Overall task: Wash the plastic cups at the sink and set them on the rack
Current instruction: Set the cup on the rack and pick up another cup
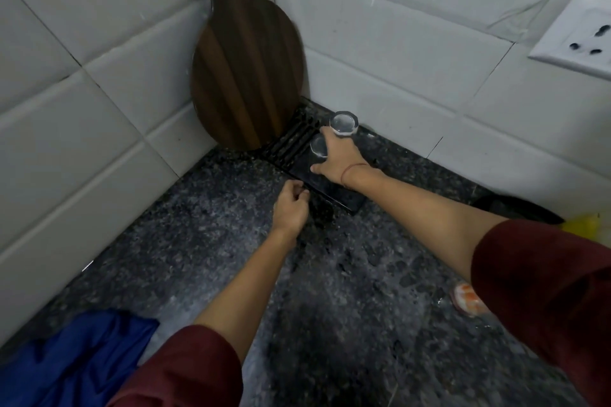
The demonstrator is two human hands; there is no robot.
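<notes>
Two clear plastic cups stand upside down on a black drying rack (291, 145) in the counter's back corner. My right hand (337, 158) reaches over the rack, and its fingers grip the nearer cup (318, 146). The farther cup (344, 123) stands just behind my fingers, touching or nearly touching them. My left hand (291, 205) is at the rack's near left edge with its fingers curled; I cannot tell whether it holds the edge. The sink is out of view.
A dark wooden paddle board (246, 76) leans in the tiled corner behind the rack. A blue cloth (76, 357) lies at the bottom left. An orange-and-white object (468, 299) and something yellow (582, 225) sit on the wet granite counter (347, 274) at the right. A wall socket (582, 33) is upper right.
</notes>
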